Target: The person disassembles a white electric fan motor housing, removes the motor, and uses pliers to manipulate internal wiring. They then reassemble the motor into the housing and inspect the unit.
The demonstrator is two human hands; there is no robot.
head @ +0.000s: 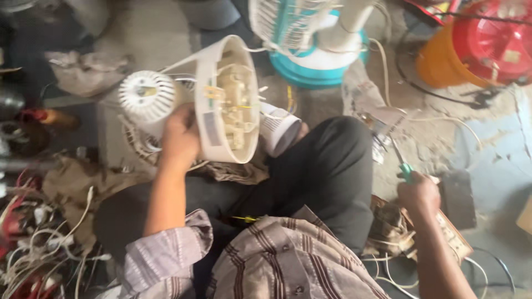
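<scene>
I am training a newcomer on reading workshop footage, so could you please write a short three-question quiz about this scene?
1. True or false: the left hand holds the white fan base with its open underside and wiring facing the camera.
2. What does the right hand hold?
A. a green-handled screwdriver
B. a hammer
C. a paintbrush
3. What colour are the trousers of the seated person?

Key:
1. True.
2. A.
3. Dark grey, nearly black.
</scene>
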